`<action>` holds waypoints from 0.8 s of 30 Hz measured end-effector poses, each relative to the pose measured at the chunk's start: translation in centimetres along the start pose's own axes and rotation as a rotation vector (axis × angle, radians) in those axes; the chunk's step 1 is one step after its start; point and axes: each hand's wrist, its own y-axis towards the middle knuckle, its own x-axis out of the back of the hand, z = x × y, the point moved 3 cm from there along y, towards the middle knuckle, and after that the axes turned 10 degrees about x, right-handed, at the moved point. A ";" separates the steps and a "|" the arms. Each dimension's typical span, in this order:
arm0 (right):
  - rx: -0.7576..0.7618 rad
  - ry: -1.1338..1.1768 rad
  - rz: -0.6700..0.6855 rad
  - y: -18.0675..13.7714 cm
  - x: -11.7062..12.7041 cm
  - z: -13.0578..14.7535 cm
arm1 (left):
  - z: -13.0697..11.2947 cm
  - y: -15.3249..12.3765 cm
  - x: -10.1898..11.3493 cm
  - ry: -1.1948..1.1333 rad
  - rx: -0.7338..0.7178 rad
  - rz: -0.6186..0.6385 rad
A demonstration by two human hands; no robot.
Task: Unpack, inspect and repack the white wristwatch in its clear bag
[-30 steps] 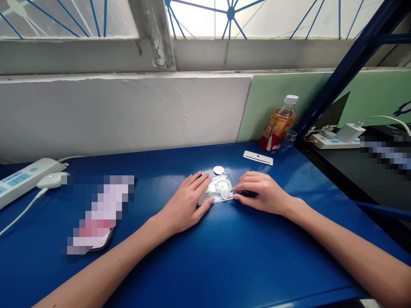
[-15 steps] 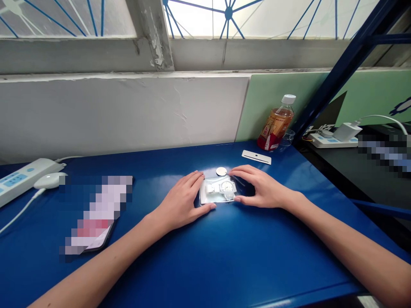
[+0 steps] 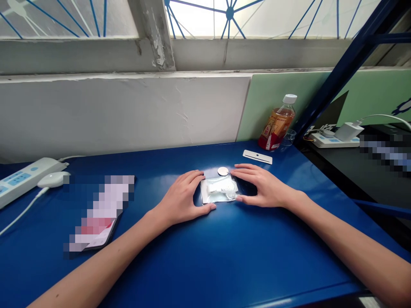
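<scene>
A small clear plastic pouch (image 3: 209,197) lies flat on the blue table between my hands. Inside it is a white item with a round, watch-like part, much of it washed out by glare. My left hand (image 3: 183,196) rests at the pouch's left edge, thumb and fingers apart. At the right edge is my right hand (image 3: 261,186), its fingers stretched out and the thumb near the lower corner. Whether the fingertips press on the plastic I cannot tell. A white round disc (image 3: 223,171) lies just beyond the pouch, close to my right fingertips.
A white slotted strip (image 3: 257,157) and a drink bottle (image 3: 276,126) stand toward the back right. On the left are a phone (image 3: 105,209), partly blurred out, and a power strip (image 3: 28,177) with a white charger (image 3: 54,179). A blue metal post (image 3: 334,70) rises at the right.
The glare on the pouch has spread, and the round dial shows less clearly. My right fingers have spread slightly. The pouch stays between my hands, and the whole view has shifted a little.
</scene>
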 end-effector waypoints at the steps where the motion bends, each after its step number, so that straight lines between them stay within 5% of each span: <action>1: 0.005 -0.006 -0.001 0.0 0.0 0.0 | 0.0 0.0 0.0 0.000 -0.001 0.000; 13: 0.068 -0.053 -0.042 -0.2 -0.4 0.0 | -0.2 -0.4 0.2 -0.070 -0.176 -0.007; 20: 0.233 0.022 -0.244 0.0 0.3 0.8 | 0.1 -0.5 0.1 -0.082 -0.142 -0.044; 24: 0.131 0.210 -0.421 -0.1 0.5 1.0 | 0.1 -0.7 0.2 -0.129 -0.138 -0.102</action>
